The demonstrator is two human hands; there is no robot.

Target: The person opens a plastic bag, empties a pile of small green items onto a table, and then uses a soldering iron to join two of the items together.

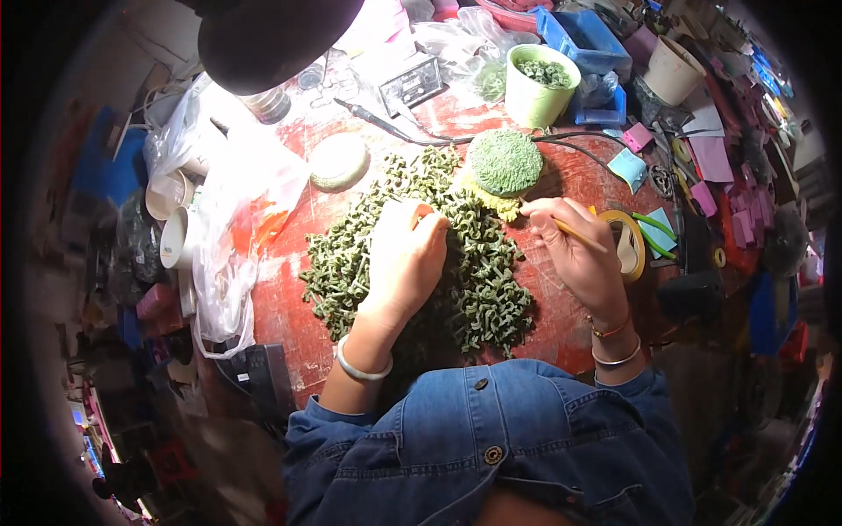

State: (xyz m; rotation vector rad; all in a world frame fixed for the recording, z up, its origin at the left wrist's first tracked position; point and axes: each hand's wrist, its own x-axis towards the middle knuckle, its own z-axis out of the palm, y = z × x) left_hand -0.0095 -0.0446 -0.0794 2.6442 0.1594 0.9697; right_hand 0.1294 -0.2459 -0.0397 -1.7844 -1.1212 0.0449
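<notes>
A large heap of small curled green pieces [491, 298] lies on the red tabletop in front of me. My left hand [408, 250] is over the middle of the heap, its fingers bent together in a pinch; anything between them is hidden. To the right of the heap, my right hand [579, 254] grips a thin yellowish stick-like tool [574, 233]. Just beyond that hand sits a round light-green pad with a rough, crumbly top [506, 162]. A yellow, frilly-edged piece [495, 203] shows beneath the pad.
A pale green cup [542, 92] holding green pieces stands at the back. A whitish round lid-like disc [338, 162] lies left of it. Yellow tape [628, 247] and green-handled pliers [656, 235] are at the right. Plastic bags [237, 202] crowd the left; a dark lamp head [272, 39] overhangs.
</notes>
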